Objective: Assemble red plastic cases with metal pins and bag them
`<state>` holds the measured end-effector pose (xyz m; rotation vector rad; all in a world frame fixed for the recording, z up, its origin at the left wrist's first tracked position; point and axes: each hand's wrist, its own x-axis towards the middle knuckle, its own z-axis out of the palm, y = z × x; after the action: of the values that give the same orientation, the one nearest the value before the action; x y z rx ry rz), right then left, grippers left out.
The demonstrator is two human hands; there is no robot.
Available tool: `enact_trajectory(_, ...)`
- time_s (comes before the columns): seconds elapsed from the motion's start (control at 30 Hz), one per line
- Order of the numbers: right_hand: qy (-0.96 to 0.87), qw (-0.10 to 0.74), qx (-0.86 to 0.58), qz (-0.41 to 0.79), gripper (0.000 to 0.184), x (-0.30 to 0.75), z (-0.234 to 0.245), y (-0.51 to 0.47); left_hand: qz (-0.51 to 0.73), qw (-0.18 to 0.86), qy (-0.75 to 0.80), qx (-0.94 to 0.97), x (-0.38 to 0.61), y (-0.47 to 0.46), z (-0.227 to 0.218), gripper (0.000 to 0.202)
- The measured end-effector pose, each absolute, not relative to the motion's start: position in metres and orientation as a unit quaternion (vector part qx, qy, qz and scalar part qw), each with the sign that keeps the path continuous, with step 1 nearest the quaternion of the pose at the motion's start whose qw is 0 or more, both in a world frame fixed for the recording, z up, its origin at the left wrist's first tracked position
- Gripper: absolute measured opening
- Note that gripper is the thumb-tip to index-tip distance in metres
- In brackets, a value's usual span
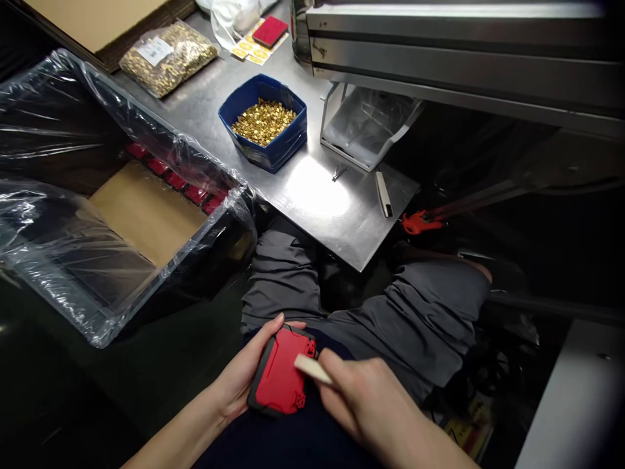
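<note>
My left hand (241, 374) grips a red and black plastic part (279, 378) over my lap, fingers curled round its left edge and top. My right hand (364, 397) is closed on a pale flat stick-like tool (311, 369), whose tip rests on the part's red face. A blue bin (273, 153) full of small brass pieces (263, 120) sits on the metal table (317, 195) ahead.
A black crate (215, 241) lined with clear plastic stands at the left, holding cardboard and a row of red parts (170, 179). A bag of brass pieces (168, 57), a clear tray (366, 124), a small knife (383, 193) and a machine frame (463, 58) sit farther off.
</note>
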<state>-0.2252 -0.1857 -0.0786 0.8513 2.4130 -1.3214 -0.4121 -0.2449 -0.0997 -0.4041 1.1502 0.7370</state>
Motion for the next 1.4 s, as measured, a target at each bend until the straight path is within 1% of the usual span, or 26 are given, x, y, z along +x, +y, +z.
enact_trajectory(0.1,0.831,0.134,0.266,-0.470,0.002,-0.225,-0.077,-0.187,0.352,0.761,0.514,-0.181,-0.413,-0.248,-0.105,0.049)
enact_trajectory(0.2,0.821,0.123,0.307,-0.465,0.005,-0.227,-0.076,-0.186,0.348,0.745,0.539,-0.183,-0.413,-0.251,-0.109,0.050)
enact_trajectory(0.3,0.816,0.140,0.291,-0.480,0.003,-0.228,-0.075,-0.185,0.350,0.745,0.541,-0.174,-0.412,-0.251,-0.109,0.051)
enact_trajectory(0.37,0.826,0.142,0.279,-0.468,0.001,-0.228,-0.075,-0.185,0.358,0.752,0.527,-0.172,-0.411,-0.250,-0.108,0.052)
enact_trajectory(0.5,0.824,0.150,0.311,-0.450,0.001,-0.229,-0.076,-0.184,0.350,0.746,0.534,-0.191,-0.411,-0.248,-0.108,0.049)
enact_trajectory(0.6,0.834,0.165,0.275,-0.450,0.006,-0.231,-0.076,-0.186,0.355,0.760,0.508,-0.196,-0.412,-0.247,-0.110,0.050)
enact_trajectory(0.67,0.840,0.137,0.283,-0.442,0.002,-0.230,-0.076,-0.186,0.362,0.763,0.496,-0.200,-0.413,-0.246,-0.110,0.049)
enact_trajectory(0.7,0.832,0.111,0.297,-0.455,0.004,-0.228,-0.076,-0.185,0.365,0.761,0.494,-0.205,-0.414,-0.245,-0.110,0.049)
enact_trajectory(0.8,0.748,0.010,0.359,-0.559,0.022,-0.213,-0.075,-0.177,0.378,0.758,0.489,-0.211,-0.417,-0.246,-0.107,0.052)
enact_trajectory(0.83,0.718,-0.025,0.391,-0.575,0.027,-0.209,-0.077,-0.171,0.382,0.761,0.481,-0.208,-0.418,-0.247,-0.106,0.055)
enact_trajectory(0.87,0.705,-0.053,0.429,-0.563,0.031,-0.207,-0.081,-0.161,0.386,0.766,0.472,-0.204,-0.420,-0.248,-0.105,0.059)
enact_trajectory(0.93,0.717,-0.086,0.504,-0.473,0.036,-0.217,-0.093,-0.129,0.398,0.776,0.451,-0.191,-0.423,-0.250,-0.104,0.066)
enact_trajectory(0.97,0.736,-0.087,0.528,-0.414,0.037,-0.228,-0.100,-0.108,0.407,0.780,0.438,-0.185,-0.424,-0.251,-0.104,0.069)
enact_trajectory(1.0,0.744,-0.086,0.542,-0.381,0.037,-0.243,-0.108,-0.085,0.417,0.782,0.428,-0.177,-0.425,-0.252,-0.105,0.071)
enact_trajectory(1.07,0.746,-0.090,0.555,-0.358,0.037,-0.279,-0.118,-0.037,0.433,0.781,0.421,-0.162,-0.427,-0.252,-0.108,0.075)
enact_trajectory(1.17,0.739,-0.098,0.575,-0.338,0.031,-0.317,-0.118,0.009,0.455,0.758,0.439,-0.161,-0.430,-0.248,-0.111,0.077)
enact_trajectory(1.23,0.736,-0.116,0.579,-0.331,0.035,-0.320,-0.111,0.006,0.473,0.735,0.458,-0.165,-0.431,-0.243,-0.112,0.075)
enact_trajectory(1.3,0.735,-0.127,0.567,-0.350,0.037,-0.305,-0.105,-0.022,0.495,0.714,0.466,-0.168,-0.433,-0.238,-0.113,0.072)
enact_trajectory(1.4,0.723,-0.084,0.518,-0.450,0.041,-0.270,-0.104,-0.088,0.516,0.686,0.479,-0.184,-0.431,-0.227,-0.113,0.066)
